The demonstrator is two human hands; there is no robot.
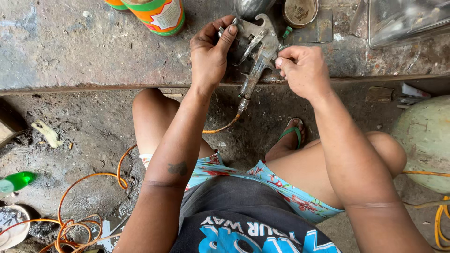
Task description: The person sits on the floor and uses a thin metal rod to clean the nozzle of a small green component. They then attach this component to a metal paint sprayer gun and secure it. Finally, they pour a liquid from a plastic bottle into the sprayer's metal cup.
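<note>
A metal spray gun lies on a worn, rusty slab, its handle pointing down over the slab's front edge; an orange hose runs from the handle's foot, drops to the ground and coils at lower left. The left hand curls over the gun's head, fingertips pressed on the top of the body, so it is closed on the tool; the right hand is bunched tight at the gun's right side, thumb and forefinger pinching something small there, too small to make out.

Bare slab lies open to the left of the hands; to the right the room is tighter, with a clear plastic box near the corner. Just behind the gun stand a small round tin and the gun's metal cup, both cut off by the top border, as is an orange and green can. Below the edge, the knees and a green sandal fill the space; a pale rounded object is cut off at right; a green bottle is cut off at left.
</note>
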